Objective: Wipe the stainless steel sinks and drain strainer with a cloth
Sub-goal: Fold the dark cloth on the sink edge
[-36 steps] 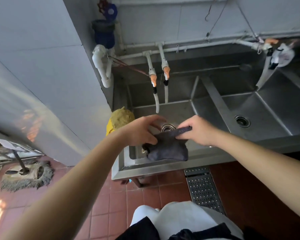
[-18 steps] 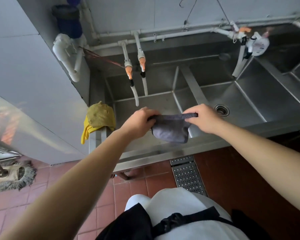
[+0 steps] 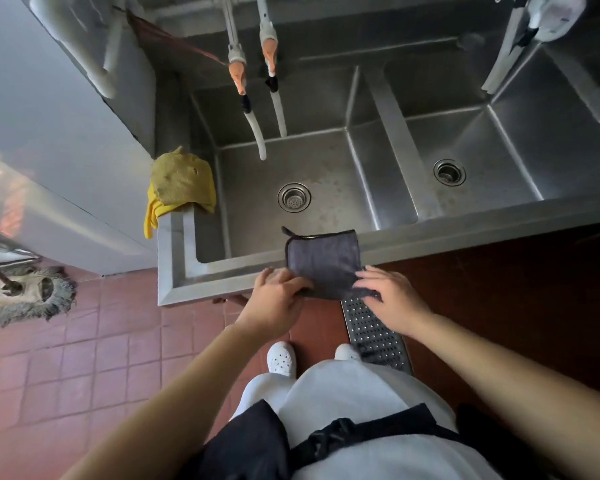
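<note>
A dark grey cloth (image 3: 323, 259) lies spread flat over the front rim of the stainless steel sink unit (image 3: 222, 271). My left hand (image 3: 278, 299) pinches its near left corner and my right hand (image 3: 385, 296) pinches its near right corner. Beyond the cloth is the left basin (image 3: 333, 174) with a round drain strainer (image 3: 294, 197). To the right, past a steel divider, the middle basin (image 3: 499, 154) has its own drain (image 3: 449, 172).
A yellow rag (image 3: 181, 183) is draped over the unit's left corner. Two hoses (image 3: 257, 133) hang from orange-handled taps above the left basin. A perforated floor drain grate (image 3: 374, 334) lies by my feet. A mop head (image 3: 25, 296) rests on the tiled floor at left.
Both hands drew the cloth back from above the left basin and laid it flat over the front rim. The view tilted downward, showing my legs and shoes.
</note>
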Tool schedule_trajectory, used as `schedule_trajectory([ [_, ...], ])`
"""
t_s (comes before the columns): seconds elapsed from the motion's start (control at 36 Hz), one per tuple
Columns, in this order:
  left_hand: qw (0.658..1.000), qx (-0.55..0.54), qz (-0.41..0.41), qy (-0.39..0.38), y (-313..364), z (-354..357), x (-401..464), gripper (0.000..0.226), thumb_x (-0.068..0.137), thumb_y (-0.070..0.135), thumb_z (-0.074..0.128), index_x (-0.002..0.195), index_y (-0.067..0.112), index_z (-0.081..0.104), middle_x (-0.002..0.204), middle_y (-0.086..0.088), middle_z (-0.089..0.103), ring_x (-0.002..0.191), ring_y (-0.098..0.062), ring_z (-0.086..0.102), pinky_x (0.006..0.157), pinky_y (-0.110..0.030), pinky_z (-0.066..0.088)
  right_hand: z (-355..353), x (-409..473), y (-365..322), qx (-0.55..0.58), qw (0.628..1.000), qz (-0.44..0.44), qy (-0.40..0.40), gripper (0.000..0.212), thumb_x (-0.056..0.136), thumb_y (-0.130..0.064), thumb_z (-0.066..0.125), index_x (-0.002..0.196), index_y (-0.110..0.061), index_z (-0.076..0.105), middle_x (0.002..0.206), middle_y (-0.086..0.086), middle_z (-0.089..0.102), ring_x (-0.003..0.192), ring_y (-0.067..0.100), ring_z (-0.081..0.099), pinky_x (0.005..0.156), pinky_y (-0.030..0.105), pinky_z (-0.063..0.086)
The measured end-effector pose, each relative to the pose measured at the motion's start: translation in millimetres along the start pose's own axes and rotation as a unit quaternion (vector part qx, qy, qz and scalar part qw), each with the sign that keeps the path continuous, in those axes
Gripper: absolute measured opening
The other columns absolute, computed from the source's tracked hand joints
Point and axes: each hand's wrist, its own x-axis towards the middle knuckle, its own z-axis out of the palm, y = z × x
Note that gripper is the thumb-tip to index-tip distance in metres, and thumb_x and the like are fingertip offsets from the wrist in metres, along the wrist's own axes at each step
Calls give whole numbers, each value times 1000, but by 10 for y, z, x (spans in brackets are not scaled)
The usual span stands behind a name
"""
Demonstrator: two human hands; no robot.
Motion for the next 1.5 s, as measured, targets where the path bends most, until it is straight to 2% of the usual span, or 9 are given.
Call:
schedule_trajectory([
  [0.06,1000,-27,-3,13,-3,4,6,33,83,11,59,114,17,69,108,-3,64,107,-28,58,108,-50,35,-15,-8,-1,24,1000,1,-5,26,90,-6,66,113,-14,74,132,5,65,131,21,54,112,42,36],
  [0.19,981,-167,-88,49,-90,-51,215,28,91,8,60,116,17,67,97,0,53,86,-16,53,84,-29,45,-129,116,-108,130,989,53,45,18,92,-10,66,109,-11,72,98,7,75,87,22,66,76,19,45],
  [0.39,962,-186,-169,110,-212,-150,796,23,93,18,60,114,26,68,103,3,61,96,-16,57,81,-20,37,-294,806,-127,68,986,124,86,31,91,-28,67,120,-19,68,115,7,72,105,30,64,87,33,49],
  [0.53,915,-284,-275,78,-326,-111,1093,38,84,23,74,121,27,63,122,-3,61,104,-26,62,90,-39,54,-196,1147,-52,-1,983,169,68,14,90,-28,64,101,-19,68,104,9,67,96,35,63,75,33,48],
  [0.72,953,-171,-238,80,-349,-6,969,41,90,17,65,130,21,60,131,-10,53,109,-27,57,98,-34,46,-12,1023,-113,-75,984,87,139,46,95,-35,56,139,-20,51,149,6,43,136,29,40,110,48,32],
  [0.83,990,85,-75,89,-188,103,883,62,92,23,51,152,22,35,161,-6,29,149,-31,20,119,-48,18,197,827,-121,-145,989,23,-6,69,98,-59,36,156,-27,19,167,-4,5,153,15,6,120,58,5],
  [0.94,977,192,-16,-94,-175,325,876,89,92,65,39,158,23,-2,167,2,-3,154,-23,-6,123,-49,-4,351,731,46,-222,970,25,-102,89,91,-71,33,156,-32,-13,164,-11,-21,150,11,-23,117,62,-8],
  [1.17,975,196,-64,-84,-191,507,658,94,86,74,17,158,19,-7,166,2,-11,153,-20,-11,123,-52,-1,371,742,174,-216,971,4,-104,82,95,-66,33,152,-42,-20,161,-18,-26,148,7,-26,117,61,-8],
  [1.5,974,163,-78,-136,-198,437,731,82,98,57,35,157,25,-12,165,6,-16,152,-19,-15,119,-61,-1,293,772,83,-217,971,15,-96,60,106,-39,32,155,-44,-2,165,-18,-9,152,7,-11,119,59,1],
])
